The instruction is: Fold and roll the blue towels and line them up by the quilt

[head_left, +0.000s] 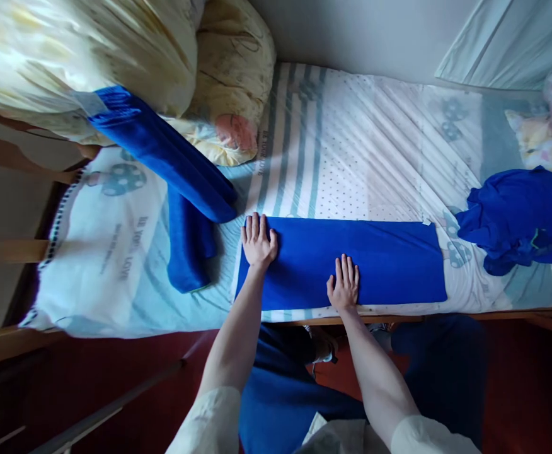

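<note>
A blue cloth (389, 261), folded into a long flat rectangle, lies along the near side of the bed (351, 157). My left hand (259, 243) rests flat on its left end, fingers spread and pointing away from me. Farther right, my right hand (345, 282) lies flat near the cloth's front edge, also with its fingers apart. A small white tag shows at the cloth's far right edge. To the left, a blue folded bundle (162, 151) lies over another blue rolled piece (188, 246). Whether these are garments or towels I cannot tell.
A crumpled blue cloth (526, 217) lies at the bed's right. Yellowish bedding (231, 69) is heaped at the back left, behind a white and blue pillow (110, 246). The wall (342, 31) bounds the far side. A wooden bed rail (11, 250) stands at the left end.
</note>
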The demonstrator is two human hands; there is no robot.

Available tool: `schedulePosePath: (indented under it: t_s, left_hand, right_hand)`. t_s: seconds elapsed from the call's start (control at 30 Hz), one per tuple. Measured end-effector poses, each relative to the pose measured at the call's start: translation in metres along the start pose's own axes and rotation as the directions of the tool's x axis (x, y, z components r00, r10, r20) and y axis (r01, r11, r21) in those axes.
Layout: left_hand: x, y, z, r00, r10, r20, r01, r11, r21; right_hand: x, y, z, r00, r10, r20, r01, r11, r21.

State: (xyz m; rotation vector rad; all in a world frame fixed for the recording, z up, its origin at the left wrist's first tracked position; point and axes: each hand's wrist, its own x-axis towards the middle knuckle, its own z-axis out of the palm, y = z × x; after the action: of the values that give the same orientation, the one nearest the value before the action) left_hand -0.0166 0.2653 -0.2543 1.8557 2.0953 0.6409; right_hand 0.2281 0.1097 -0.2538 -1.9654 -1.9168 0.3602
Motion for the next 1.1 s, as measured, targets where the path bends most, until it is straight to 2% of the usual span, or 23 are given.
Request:
schedulePosePath:
  t_s: [0.13, 0.23, 0.33, 0.43, 0.53, 0.63, 0.83, 0.97, 1.1]
  left_hand:
    - [-0.002, 0.003, 0.000, 1.000, 0.006, -0.023, -0.006, 1.000, -0.008]
    - [-0.002, 0.004, 0.000, 1.000, 0.004, -0.027, -0.004, 1.000, -0.016]
    - [-0.002, 0.004, -0.001, 1.000, 0.005, -0.020, -0.006, 1.000, -0.022]
    - [-0.002, 0.006, -0.002, 1.000, 0.001, -0.011, -0.001, 1.000, -0.031]
    - [-0.003, 0.008, -0.004, 1.000, -0.003, -0.018, 0.002, 0.999, -0.042]
    - [-0.003, 0.013, -0.008, 1.000, -0.008, -0.010, 0.007, 0.999, -0.047]
    - [-0.003, 0.022, -0.014, 1.000, -0.010, 0.015, 0.009, 0.998, 0.061]
    - [-0.003, 0.022, -0.013, 1.000, 0.011, -0.007, -0.010, 0.997, 0.081]
    - [-0.005, 0.021, -0.013, 1.000, 0.008, 0.004, -0.008, 0.995, 0.099]
  right_hand:
    - [-0.001, -0.004, -0.004, 1.000, 0.022, 0.007, -0.022, 1.000, -0.006]
    - [0.011, -0.018, -0.006, 0.998, 0.063, 0.004, -0.063, 0.998, 0.009]
    - [0.043, -0.035, -0.004, 0.996, -0.058, 0.066, 0.054, 0.997, 0.062]
    - [0.080, -0.030, -0.003, 0.977, -0.169, 0.126, 0.159, 0.983, 0.089]
    - [0.100, 0.009, -0.016, 0.972, -0.181, 0.151, 0.174, 0.983, 0.059]
    - [0.099, 0.072, -0.044, 0.969, -0.177, 0.171, 0.181, 0.983, -0.009]
    - [0.098, 0.189, -0.104, 0.996, 0.048, 0.078, -0.031, 0.978, -0.206]
    - [0.108, 0.238, -0.119, 0.992, 0.128, 0.018, -0.119, 0.956, -0.268]
    - [0.112, 0.265, -0.117, 0.987, 0.160, -0.026, -0.160, 0.936, -0.312]
